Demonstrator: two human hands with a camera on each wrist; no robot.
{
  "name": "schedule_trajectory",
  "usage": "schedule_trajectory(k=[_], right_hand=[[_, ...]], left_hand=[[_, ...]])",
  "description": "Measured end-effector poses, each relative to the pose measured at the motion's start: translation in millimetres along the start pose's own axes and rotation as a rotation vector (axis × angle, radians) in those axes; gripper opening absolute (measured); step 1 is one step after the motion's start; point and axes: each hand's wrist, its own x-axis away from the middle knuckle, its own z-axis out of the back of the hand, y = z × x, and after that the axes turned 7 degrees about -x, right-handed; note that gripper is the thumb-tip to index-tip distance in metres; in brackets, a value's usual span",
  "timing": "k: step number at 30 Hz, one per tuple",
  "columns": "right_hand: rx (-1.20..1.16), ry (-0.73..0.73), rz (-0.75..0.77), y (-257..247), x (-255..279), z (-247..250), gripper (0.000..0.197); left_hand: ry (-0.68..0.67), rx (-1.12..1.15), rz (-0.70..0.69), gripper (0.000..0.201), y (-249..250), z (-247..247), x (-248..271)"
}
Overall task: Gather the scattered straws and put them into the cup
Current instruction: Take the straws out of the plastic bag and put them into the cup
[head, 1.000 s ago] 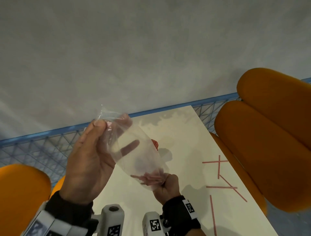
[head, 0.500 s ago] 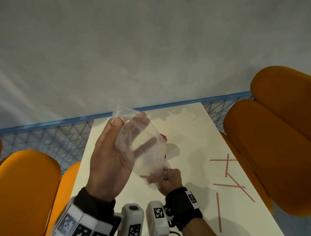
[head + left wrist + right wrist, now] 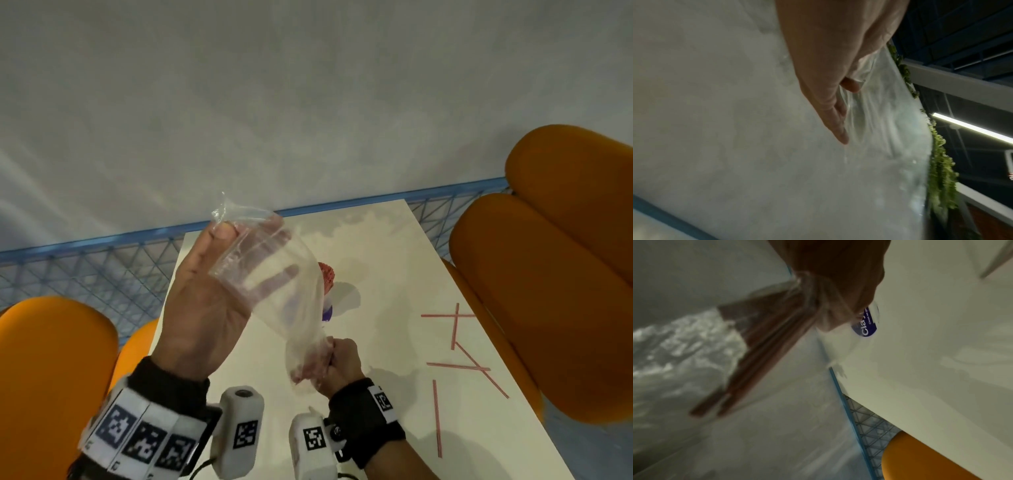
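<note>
Item: clear plastic bag point(image 3: 274, 274), pink straws inside; your left hand point(image 3: 205, 308) pinches its top, right hand point(image 3: 339, 363) fists its bottom. Loose thin pink straws point(image 3: 455, 342) lie rightward on the white surface point(image 3: 394, 274), nearer your right grip.

Clear bag point(image 3: 274, 274) hides most of the cup point(image 3: 327, 291) behind it

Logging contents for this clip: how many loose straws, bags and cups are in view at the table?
Loose straws lying on the table: 5
Clear plastic bag: 1
Cup, mostly hidden behind the bag: 1
Total: 7
The straws bundled inside the bag are too blurred to count.
</note>
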Motion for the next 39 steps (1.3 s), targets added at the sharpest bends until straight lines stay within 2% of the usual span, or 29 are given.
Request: schedule_trajectory(k=[3,5,8,10,11,13,15,18,21,24,27,30,31,32,33,34,35,36,37,38,39], right_hand=[[-0.034,0.010,0.108,-13.8,-0.8,0.5,0.021],[-0.032,0.043,0.236,-34.6,4.2,0.3,0.022],[-0.137,0.048,0.373,-78.6,9.1,0.3,0.031],[-0.128,0.033,0.447,-106.8,17.6,-1.0,0.031],[-0.084,0.009,0.462,-115.1,20.0,-1.1,0.031],[0.107,-0.036,0.464,-118.9,31.4,-4.2,0.032],[0.332,-0.109,0.438,-107.6,45.1,-8.4,0.035],[0.616,-0.167,0.426,-86.8,62.2,-12.5,0.035],[0.784,-0.186,0.433,-76.4,73.2,-15.4,0.036],[0.849,-0.207,0.444,-73.0,80.2,-15.8,0.043],[0.870,-0.221,0.449,-69.4,87.5,-15.8,0.046],[0.840,-0.252,0.437,-66.4,95.0,-16.7,0.048],[0.827,-0.263,0.433,-65.5,97.5,-17.5,0.049],[0.807,-0.276,0.429,-64.7,100.3,-18.4,0.050],[0.774,-0.294,0.421,-63.8,103.9,-20.7,0.051],[0.724,-0.318,0.406,-62.3,107.5,-23.1,0.052],[0.664,-0.345,0.386,-60.0,110.5,-26.6,0.053],[0.605,-0.371,0.364,-56.4,114.0,-31.2,0.053],[0.557,-0.401,0.341,-51.3,118.1,-35.3,0.053],[0.522,-0.441,0.328,-45.0,121.4,-39.6,0.053],[0.506,-0.482,0.329,-37.8,123.9,-43.6,0.052]], left_hand=[[0.087,-0.007,-0.020,0.027,-3.2,48.6,6.0],[0.136,0.034,-0.058,0.034,-9.4,92.5,8.6],[0.186,0.109,0.021,0.040,-16.0,162.0,14.3],[0.215,0.157,0.036,0.046,-29.7,185.6,24.6],[0.256,0.089,0.068,0.045,-41.7,189.5,30.9],[0.395,-0.100,0.191,0.034,-79.7,192.9,45.0],[0.487,-0.209,0.400,0.024,-119.3,190.8,56.8],[0.651,-0.369,0.704,0.024,-163.1,205.4,68.3],[0.729,-0.446,0.838,0.022,-183.2,221.4,74.9],[0.628,-0.543,0.953,0.016,-193.5,229.9,80.8],[0.487,-0.628,0.970,0.017,-203.8,228.4,94.9],[0.408,-0.724,1.003,0.020,-208.3,225.0,111.9],[0.376,-0.819,1.028,0.027,-204.6,221.6,114.4],[0.345,-1.015,1.047,0.036,-199.1,215.1,114.8],[0.344,-1.260,1.002,0.047,-191.7,208.6,113.7],[0.395,-1.392,0.886,0.056,-179.7,193.7,111.2],[0.429,-1.378,0.731,0.062,-166.8,171.8,105.5],[0.381,-1.239,0.607,0.068,-151.7,144.7,98.5],[0.256,-1.021,0.557,0.075,-138.7,115.2,91.0],[0.083,-0.763,0.574,0.081,-125.3,85.6,82.4],[-0.104,-0.550,0.599,0.078,-115.8,59.3,75.3]])
